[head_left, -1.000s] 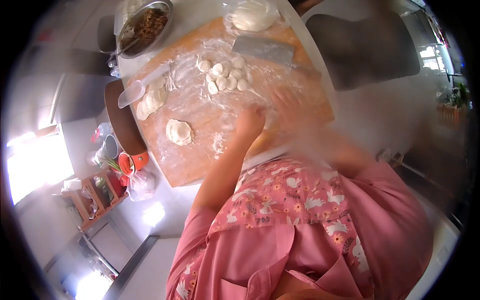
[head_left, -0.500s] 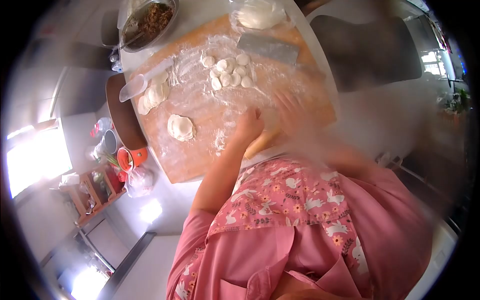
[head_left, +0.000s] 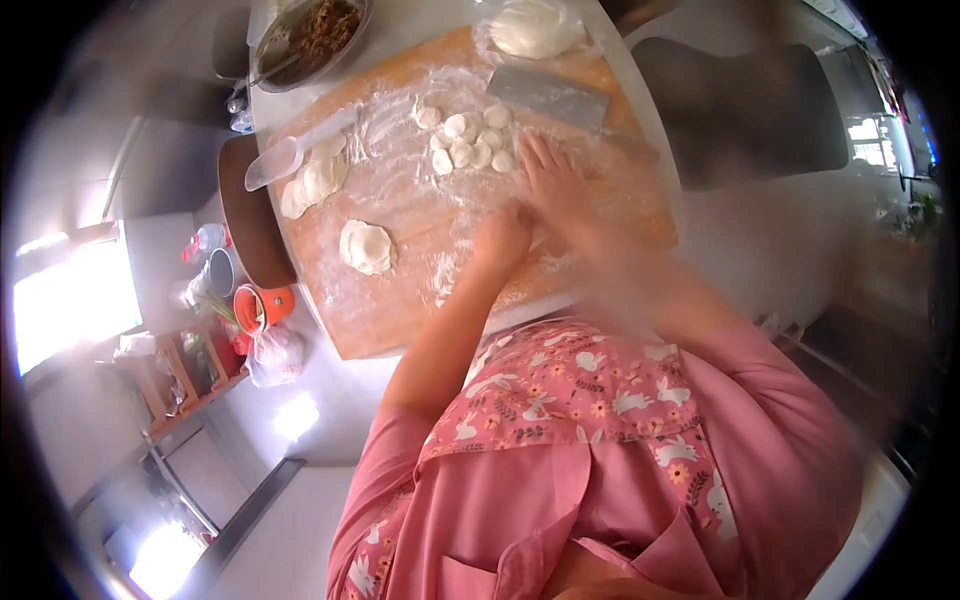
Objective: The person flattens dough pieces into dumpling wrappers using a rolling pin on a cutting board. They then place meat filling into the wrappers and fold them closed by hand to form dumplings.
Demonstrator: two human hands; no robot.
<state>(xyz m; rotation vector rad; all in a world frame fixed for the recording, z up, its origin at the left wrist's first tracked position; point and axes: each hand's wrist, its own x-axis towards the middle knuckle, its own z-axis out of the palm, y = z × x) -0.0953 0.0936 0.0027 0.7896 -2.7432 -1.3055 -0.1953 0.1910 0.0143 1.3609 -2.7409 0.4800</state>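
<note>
My left hand is closed near the front of the floured wooden board; what its fingers grip is hidden. Beside it, my right hand lies with fingers stretched forward and palm down, and whatever is under the palm is out of sight. Small round dough pieces sit just beyond my fingertips. A flat dough stack is on the board's left part, with more flat dough rounds farther back. Behind the small pieces lies a grey flat blade.
A metal bowl of brown filling stands at the back left. Plastic-wrapped dough is at the back. A clear scoop overlaps the board's left edge. An orange container stands beyond that edge, and a dark chair at right.
My right hand has slid forward toward the small dough pieces. The light wooden rod seen earlier between my hands and the apron is now hidden. The view has shifted slightly.
</note>
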